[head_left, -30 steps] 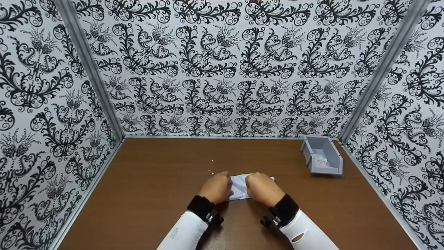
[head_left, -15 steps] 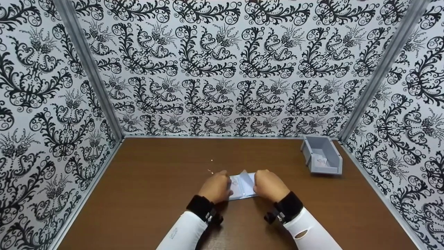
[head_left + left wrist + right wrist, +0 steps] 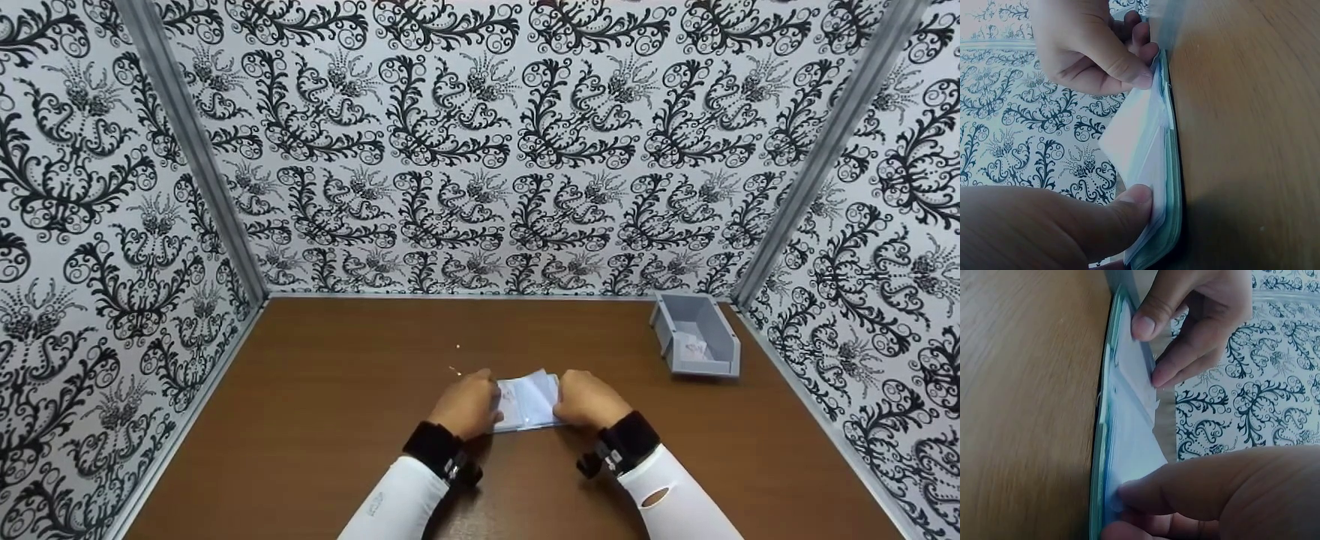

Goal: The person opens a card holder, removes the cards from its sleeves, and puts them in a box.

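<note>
A small booklet [image 3: 534,401] with pale, plastic-looking leaves and a greenish cover lies open on the table. Faint reddish print shows on its left side. My left hand [image 3: 466,405] grips the left edge, and its thumb [image 3: 1137,197] rests on the leaves. At the opposite edge my right hand [image 3: 592,401] pinches the right side between thumb and fingers. One whitish leaf [image 3: 1131,439] stands tilted up between the hands, partly over the right side. The fingers beneath the booklet are mostly hidden.
A grey open-front bin [image 3: 697,337] stands at the table's back right, with a printed card or paper [image 3: 694,349] inside. Tiny light specks [image 3: 455,370] lie beyond my left hand. Patterned walls [image 3: 480,150] enclose the back and sides of the brown table [image 3: 337,390].
My right hand has moved right, from the booklet's middle to its right edge. The leaf has swung over rightward, uncovering the printed left side. My left hand stays in place.
</note>
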A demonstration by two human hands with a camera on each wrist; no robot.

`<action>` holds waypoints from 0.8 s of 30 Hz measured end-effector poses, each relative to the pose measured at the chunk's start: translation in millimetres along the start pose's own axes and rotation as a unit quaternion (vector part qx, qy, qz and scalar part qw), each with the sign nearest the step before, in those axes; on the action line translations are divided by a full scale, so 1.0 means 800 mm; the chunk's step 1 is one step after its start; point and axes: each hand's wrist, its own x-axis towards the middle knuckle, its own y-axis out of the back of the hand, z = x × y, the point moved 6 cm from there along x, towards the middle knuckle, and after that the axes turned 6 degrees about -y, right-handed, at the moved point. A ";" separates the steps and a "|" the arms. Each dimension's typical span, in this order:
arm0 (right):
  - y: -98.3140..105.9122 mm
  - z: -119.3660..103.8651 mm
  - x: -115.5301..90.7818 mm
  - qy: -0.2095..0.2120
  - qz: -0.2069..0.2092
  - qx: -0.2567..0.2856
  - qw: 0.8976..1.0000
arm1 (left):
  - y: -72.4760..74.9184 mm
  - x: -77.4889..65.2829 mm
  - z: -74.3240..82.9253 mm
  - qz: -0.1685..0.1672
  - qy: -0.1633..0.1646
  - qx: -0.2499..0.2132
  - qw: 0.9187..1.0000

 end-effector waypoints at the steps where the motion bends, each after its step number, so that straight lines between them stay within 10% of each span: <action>1: 0.000 0.002 0.001 0.000 0.000 0.002 1.000 | 0.000 0.000 0.000 0.000 0.000 0.000 1.000; 10: 0.010 0.000 -0.002 -0.004 0.027 0.010 1.000 | 0.000 0.001 0.001 -0.001 -0.002 -0.002 1.000; 24: -0.012 -0.043 0.001 0.126 0.021 0.140 0.982 | 0.004 -0.001 0.003 -0.005 -0.008 0.006 1.000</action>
